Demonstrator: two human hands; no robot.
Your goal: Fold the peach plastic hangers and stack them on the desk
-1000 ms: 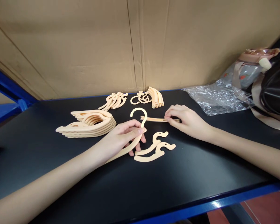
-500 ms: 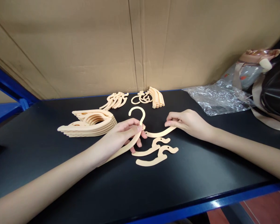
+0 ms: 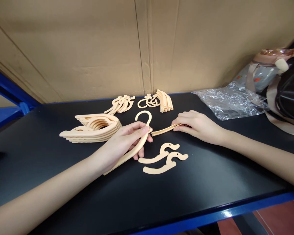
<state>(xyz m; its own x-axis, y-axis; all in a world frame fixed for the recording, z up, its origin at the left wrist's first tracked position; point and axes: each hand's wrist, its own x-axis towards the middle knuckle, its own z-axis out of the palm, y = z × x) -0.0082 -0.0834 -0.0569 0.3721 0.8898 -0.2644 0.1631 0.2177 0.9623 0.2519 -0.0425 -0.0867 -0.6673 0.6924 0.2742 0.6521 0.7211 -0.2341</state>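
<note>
My left hand [image 3: 131,138] is closed on a cream hanger arm with a hook [image 3: 149,119] at its top; the arm [image 3: 127,157] slants down toward me under the palm. My right hand [image 3: 194,125] pinches the far end of a second curved hanger arm [image 3: 163,131], turned so that its narrow, grooved edge shows. That arm's near end lies close to the joint at my left fingertips; whether they touch I cannot tell. Below, two flat S-shaped hanger pieces [image 3: 159,169] with small holes rest on the black tabletop [image 3: 186,202].
A nested stack of folded hangers [image 3: 95,133] lies left of my left hand. Along the back are S-shaped pieces [image 3: 120,104], loose hooks [image 3: 149,101] and a bundle of curved arms [image 3: 164,101]. At right lie clear plastic wrap [image 3: 227,101], a strapped bottle [image 3: 264,73] and a black bag [image 3: 290,89].
My right hand has rolled its hanger arm from its broad face onto its edge and lifted its near end slightly. My left hand keeps its hold on the hooked arm.
</note>
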